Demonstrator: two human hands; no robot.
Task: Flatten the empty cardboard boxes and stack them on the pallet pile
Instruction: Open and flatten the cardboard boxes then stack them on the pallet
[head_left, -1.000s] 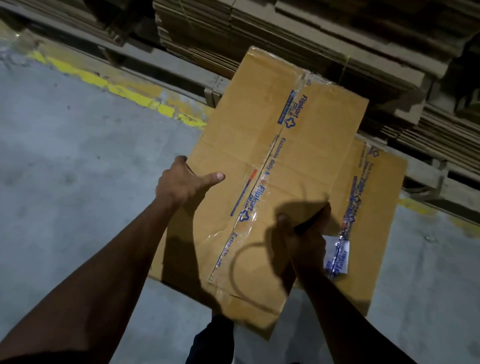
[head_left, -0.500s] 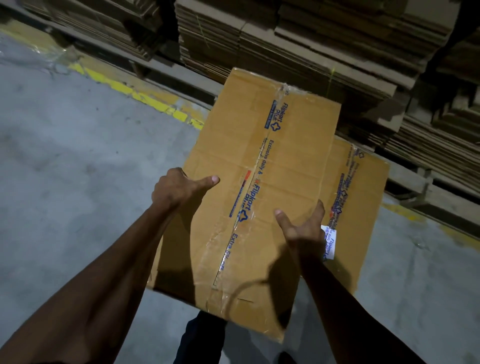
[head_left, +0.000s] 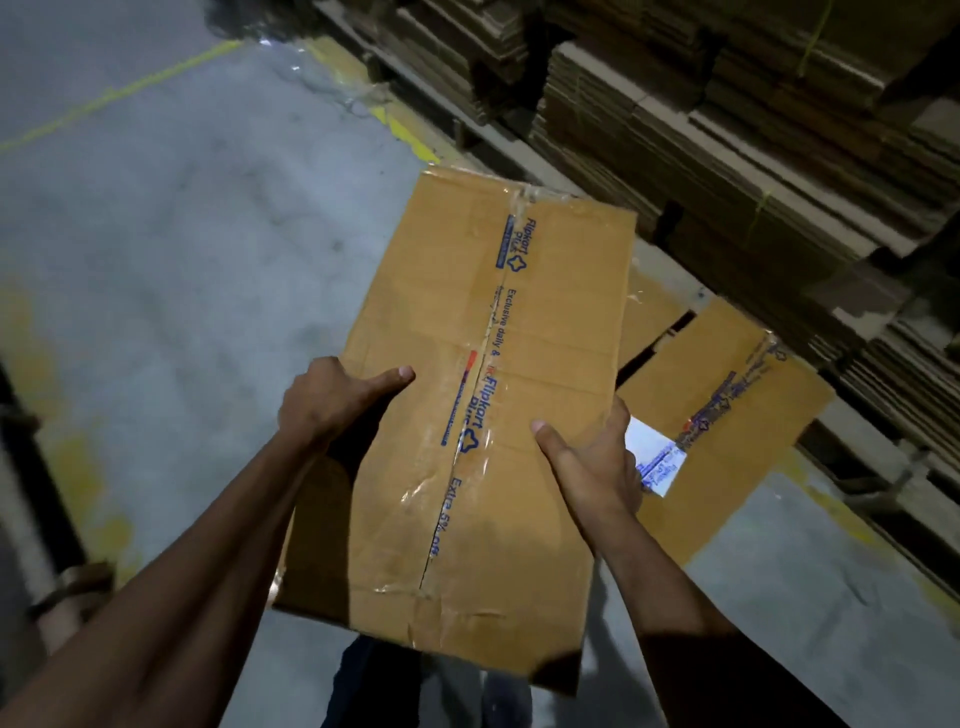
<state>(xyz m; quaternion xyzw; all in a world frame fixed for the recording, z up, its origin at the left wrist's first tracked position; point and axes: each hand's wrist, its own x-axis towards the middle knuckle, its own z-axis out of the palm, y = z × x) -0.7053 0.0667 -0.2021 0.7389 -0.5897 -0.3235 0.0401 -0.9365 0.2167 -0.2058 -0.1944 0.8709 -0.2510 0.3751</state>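
— Moved since before? Right hand (head_left: 597, 467) shifted from the flattened box's (head_left: 488, 415) face to its right edge.
— And now?
— Left hand (head_left: 332, 400) grips the left edge; box mid-frame between them.

Warehouse, stacked flat cardboard (head_left: 727, 171), concrete floor (head_left: 182, 234)

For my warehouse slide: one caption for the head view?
Both hands, left and right, grip a taped flattened box near stacked cardboard.

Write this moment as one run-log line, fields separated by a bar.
stage: carrying | left hand: grips flattened box left edge | right hand: grips right edge | second box: beneath | pallet pile: ahead
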